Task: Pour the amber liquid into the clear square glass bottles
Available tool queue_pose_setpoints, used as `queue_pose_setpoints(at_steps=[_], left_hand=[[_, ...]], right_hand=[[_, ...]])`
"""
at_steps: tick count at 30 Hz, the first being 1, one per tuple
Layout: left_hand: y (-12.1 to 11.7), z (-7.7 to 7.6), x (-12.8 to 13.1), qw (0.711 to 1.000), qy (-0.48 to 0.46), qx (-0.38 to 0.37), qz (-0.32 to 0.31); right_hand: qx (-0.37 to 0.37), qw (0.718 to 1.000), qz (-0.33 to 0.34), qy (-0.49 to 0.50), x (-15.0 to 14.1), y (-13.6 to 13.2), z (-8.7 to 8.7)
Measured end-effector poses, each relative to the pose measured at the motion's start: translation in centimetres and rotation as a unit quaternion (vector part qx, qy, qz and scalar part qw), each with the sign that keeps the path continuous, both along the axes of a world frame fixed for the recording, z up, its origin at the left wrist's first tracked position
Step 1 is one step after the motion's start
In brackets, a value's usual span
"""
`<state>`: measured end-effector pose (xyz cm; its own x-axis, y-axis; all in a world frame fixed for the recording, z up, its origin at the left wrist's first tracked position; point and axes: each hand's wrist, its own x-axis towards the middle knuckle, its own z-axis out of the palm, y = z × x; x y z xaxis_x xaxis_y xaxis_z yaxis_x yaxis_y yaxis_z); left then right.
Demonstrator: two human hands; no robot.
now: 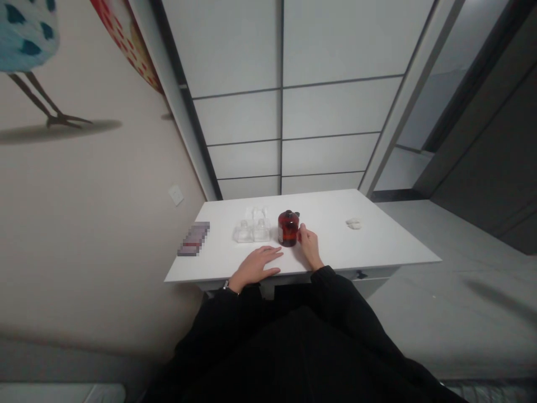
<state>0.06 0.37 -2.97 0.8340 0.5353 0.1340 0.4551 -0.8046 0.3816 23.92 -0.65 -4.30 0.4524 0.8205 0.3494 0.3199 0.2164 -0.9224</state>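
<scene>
A dark red, see-through jug (288, 228) with a dark top and a pale label stands upright on the white table (335, 246). My right hand (309, 244) is closed round its handle on the right side. Flat on the table near the front edge lies my left hand (257, 265), its fingers stretched out toward the jug and nothing in them. Just left of the jug are clear bottles (260, 228), low and see-through, with another clear piece (255, 213) behind them whose kind I cannot make out.
A crumpled white cloth or tissue (354, 224) lies to the right on the table. At the left edge is a blurred-out flat item (193, 239). Behind the table rise white panelled doors (247, 123); a wall (138, 212) borders the left side.
</scene>
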Motion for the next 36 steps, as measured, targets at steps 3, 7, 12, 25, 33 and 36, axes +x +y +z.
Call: queue_pose_setpoints(at_steps=[3, 7, 12, 25, 33, 36], left_hand=[[-0.2, 0.2, 0.1, 1.000, -0.003, -0.003, -0.001], [-0.4, 0.4, 0.1, 1.000, -0.006, -0.007, 0.000], [-0.5, 0.4, 0.2, 1.000, 0.003, -0.020, 0.004], [-0.5, 0.4, 0.2, 0.999, 0.018, -0.036, -0.014], [-0.3, 1.1, 0.0, 0.994, 0.016, -0.112, 0.007], [-0.1, 1.2, -0.1, 0.990, 0.009, -0.136, 0.016]], right_hand=[[-0.004, 1.000, 0.003, -0.004, 0.0, 0.4, -0.2], [-0.001, 1.000, 0.005, -0.008, 0.2, 0.8, -0.7], [0.010, 1.000, 0.014, -0.014, 0.5, 1.0, -1.1], [-0.030, 0.996, 0.071, -0.033, 0.0, 1.2, -1.6], [-0.058, 0.998, 0.034, 0.003, -0.1, 0.0, -1.4], [-0.067, 0.998, 0.008, 0.011, -0.2, -0.3, -0.9]])
